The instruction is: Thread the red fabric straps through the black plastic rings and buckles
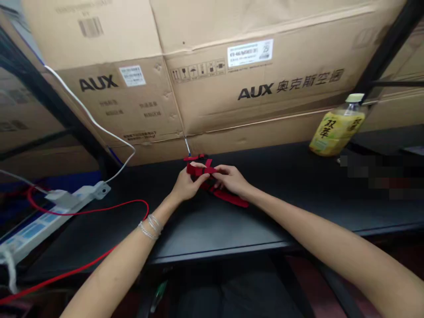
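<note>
A red fabric strap (232,198) with small dark parts is bunched between my hands above the black tabletop. My left hand (185,184), with silvery bracelets (151,226) at its wrist, pinches a folded part of it between thumb and fingers. From the other side, my right hand (233,179) grips the same strap with its fingertips. One end of the strap trails to the right below my right hand. Just behind my fingers lies another bit of red and black strap (195,157); whether it joins the held one I cannot tell.
Large cardboard boxes (212,110) stand behind the black table (212,234). A yellow-labelled drink bottle (339,128) is at the back right. On the left lie a white power strip (49,225) and a red cable (89,265) passing near my left forearm.
</note>
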The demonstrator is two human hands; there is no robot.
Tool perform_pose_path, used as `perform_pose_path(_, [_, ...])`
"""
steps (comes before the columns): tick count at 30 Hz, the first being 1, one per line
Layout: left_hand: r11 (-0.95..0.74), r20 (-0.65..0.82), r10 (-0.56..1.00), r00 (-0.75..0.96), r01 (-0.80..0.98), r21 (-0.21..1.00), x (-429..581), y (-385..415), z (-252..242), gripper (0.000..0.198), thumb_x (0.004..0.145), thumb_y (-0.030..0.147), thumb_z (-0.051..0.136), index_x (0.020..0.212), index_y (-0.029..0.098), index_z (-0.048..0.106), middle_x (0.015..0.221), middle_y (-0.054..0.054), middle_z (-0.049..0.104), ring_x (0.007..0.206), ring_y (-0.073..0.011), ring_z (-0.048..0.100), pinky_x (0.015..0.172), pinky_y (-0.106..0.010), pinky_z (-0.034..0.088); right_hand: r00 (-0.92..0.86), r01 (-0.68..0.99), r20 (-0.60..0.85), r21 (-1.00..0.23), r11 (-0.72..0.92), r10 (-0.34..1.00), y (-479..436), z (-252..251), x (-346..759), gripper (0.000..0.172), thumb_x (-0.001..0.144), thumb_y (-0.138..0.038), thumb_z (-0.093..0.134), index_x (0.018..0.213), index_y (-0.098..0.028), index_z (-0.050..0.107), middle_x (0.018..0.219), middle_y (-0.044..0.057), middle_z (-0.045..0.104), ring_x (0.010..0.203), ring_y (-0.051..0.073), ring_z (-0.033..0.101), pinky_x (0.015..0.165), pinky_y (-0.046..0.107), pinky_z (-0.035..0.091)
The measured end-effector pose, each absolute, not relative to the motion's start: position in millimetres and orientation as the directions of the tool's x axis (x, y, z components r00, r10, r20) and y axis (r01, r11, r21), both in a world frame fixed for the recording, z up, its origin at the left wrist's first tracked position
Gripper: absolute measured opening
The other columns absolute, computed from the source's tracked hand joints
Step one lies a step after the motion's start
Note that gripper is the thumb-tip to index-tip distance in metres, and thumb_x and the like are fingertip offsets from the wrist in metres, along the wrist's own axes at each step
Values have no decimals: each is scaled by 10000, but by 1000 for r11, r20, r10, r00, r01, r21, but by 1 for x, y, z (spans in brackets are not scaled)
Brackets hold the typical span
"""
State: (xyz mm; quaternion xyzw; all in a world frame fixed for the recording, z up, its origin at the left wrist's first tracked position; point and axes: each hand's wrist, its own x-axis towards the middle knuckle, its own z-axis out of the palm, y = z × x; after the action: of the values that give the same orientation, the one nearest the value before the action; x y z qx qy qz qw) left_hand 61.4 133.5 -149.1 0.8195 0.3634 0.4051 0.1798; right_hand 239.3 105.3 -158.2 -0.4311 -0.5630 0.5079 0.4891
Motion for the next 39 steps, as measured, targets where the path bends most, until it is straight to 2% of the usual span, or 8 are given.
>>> perform_pose_path(4, [-678,537,735,414,446,584,61,135,-150,281,827,381,597,994,155,609,987,-81,669,934,-214,622,889,-358,465,-145,-12,57,-998,56,988,106,-157,238,158,830,-145,520,925,-148,646,691,7,656,452,94,577,421,191,395])
perform_pose_path(10, [-680,537,733,417,446,582,61,136,-152,280,834,383,591,991,152,606,966,-76,664,909,-211,618,861,-357,472,-141,-17,-33,-999,-36,989,100,-148,234,211,885,-79,427,926,-129,628,564,-12,610,434,82,574,420,158,392])
perform_pose_path(13, [-670,524,742,419,433,603,61,136,-153,279,842,386,577,995,154,600,966,-77,663,903,-206,622,863,-352,476,-142,-27,-77,-996,-82,987,98,-146,233,218,906,-84,402,938,-125,614,570,-3,615,438,84,578,423,160,407])
perform_pose_path(21, [-693,535,720,441,420,586,62,135,-152,279,826,377,595,996,156,589,977,-79,650,917,-207,612,873,-363,470,-152,-41,-68,-996,-75,986,101,-151,234,200,896,-91,398,890,-152,588,539,-14,602,444,90,570,439,166,429])
perform_pose_path(27, [-692,541,722,432,467,550,61,134,-151,288,791,390,646,961,166,586,944,-65,653,877,-201,610,841,-357,471,-142,42,58,-997,65,988,103,-159,238,71,810,-169,546,742,-160,526,560,-31,567,480,89,536,486,191,435])
perform_pose_path(33, [-696,542,718,437,465,547,62,134,-151,269,807,391,630,945,164,588,940,-62,653,886,-199,609,850,-352,464,-112,332,252,-902,275,961,104,-163,241,168,819,-301,532,714,-170,517,597,-25,558,527,101,505,511,210,383])
perform_pose_path(35, [-694,540,720,436,465,550,62,134,-151,267,814,392,620,952,166,586,940,-60,653,882,-197,611,850,-349,466,-118,299,239,-917,264,964,106,-165,240,185,856,-285,474,718,-170,516,596,-22,555,516,99,511,503,204,386])
perform_pose_path(39, [-697,541,717,439,464,547,63,134,-151,263,815,391,614,951,168,591,945,-63,655,893,-202,613,851,-344,466,-95,131,70,-988,82,993,110,-167,236,178,895,-220,411,785,-165,540,547,-20,552,470,106,536,454,191,400])
